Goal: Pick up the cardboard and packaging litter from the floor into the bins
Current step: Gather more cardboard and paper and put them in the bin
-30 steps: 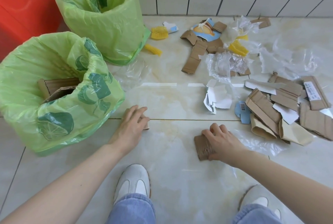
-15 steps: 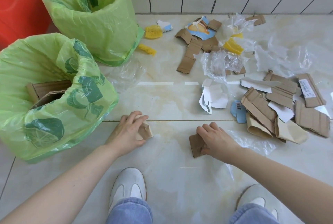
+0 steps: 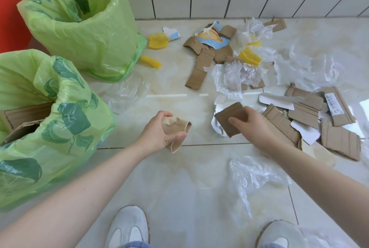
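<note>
My left hand (image 3: 157, 134) grips a crumpled tan paper scrap (image 3: 176, 131) lifted off the floor. My right hand (image 3: 253, 124) pinches a flat brown cardboard piece (image 3: 230, 118), thumb on top, above a torn white paper. The near bin (image 3: 60, 120), lined with a leaf-printed green bag, stands at the left and holds cardboard (image 3: 22, 120). A second green-lined bin (image 3: 85, 28) stands behind it. More cardboard pieces (image 3: 311, 120) are piled to the right, with another cluster (image 3: 207, 56) near the wall.
Clear plastic wrap lies by my right foot (image 3: 251, 174), beside the near bin (image 3: 127, 92) and at the right rear (image 3: 303, 66). Yellow foam net pieces (image 3: 157, 41) lie by the far bin. A red container (image 3: 10, 12) is at top left. My white shoes (image 3: 127, 227) are below.
Both hands have lifted their pieces off the floor: the left raised the tan paper scrap, the right raised the brown cardboard piece up and away from the plastic wrap.
</note>
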